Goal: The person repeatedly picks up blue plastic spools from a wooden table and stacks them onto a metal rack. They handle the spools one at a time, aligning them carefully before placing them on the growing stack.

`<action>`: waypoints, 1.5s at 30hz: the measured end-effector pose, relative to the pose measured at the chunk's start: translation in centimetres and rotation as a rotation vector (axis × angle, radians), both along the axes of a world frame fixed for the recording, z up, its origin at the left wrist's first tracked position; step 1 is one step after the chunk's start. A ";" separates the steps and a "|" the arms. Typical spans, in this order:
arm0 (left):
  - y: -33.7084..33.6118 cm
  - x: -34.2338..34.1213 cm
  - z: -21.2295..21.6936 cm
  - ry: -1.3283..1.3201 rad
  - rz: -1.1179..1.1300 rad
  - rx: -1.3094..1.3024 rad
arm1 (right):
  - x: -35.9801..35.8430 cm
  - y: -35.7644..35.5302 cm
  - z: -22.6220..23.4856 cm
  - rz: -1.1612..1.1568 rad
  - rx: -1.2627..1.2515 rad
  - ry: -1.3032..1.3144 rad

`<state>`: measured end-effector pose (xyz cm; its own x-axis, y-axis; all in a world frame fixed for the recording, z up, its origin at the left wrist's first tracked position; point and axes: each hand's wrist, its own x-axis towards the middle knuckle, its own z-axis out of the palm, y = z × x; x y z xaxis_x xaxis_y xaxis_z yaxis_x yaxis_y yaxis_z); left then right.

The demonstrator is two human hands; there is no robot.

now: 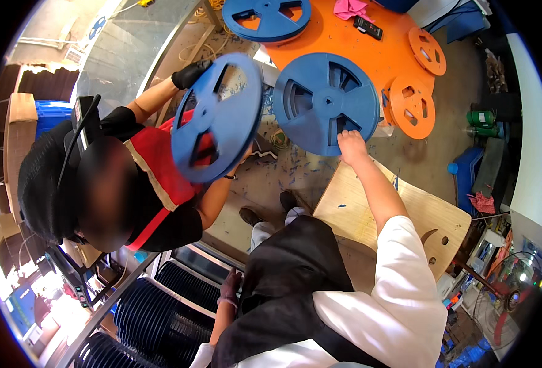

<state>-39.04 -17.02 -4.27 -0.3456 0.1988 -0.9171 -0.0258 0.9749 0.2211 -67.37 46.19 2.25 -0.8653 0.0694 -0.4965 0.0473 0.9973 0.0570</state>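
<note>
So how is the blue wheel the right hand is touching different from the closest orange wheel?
The blue wheel is blue; the orange wheel is orange. The blue wheel looks bigger than the orange wheel. The right hand touches the blue wheel, but no hand touches the orange wheel. Both are round with cut-out windows.

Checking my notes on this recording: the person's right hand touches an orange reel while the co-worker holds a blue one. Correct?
Not quite: in the head view, the right hand touches a blue reel, not orange. The co-worker does hold another blue reel.
</note>
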 end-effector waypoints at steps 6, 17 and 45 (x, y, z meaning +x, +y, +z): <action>2.7 -3.0 0.6 -0.061 0.101 -0.011 | -1.5 -0.1 -1.6 0.011 0.049 0.023; 1.4 -2.7 -1.5 -0.099 0.579 0.177 | -1.7 -5.5 -1.5 -0.092 -0.140 0.234; 13.5 -0.7 8.4 -0.058 1.643 0.637 | 10.9 -16.4 12.9 -0.325 -1.178 -0.856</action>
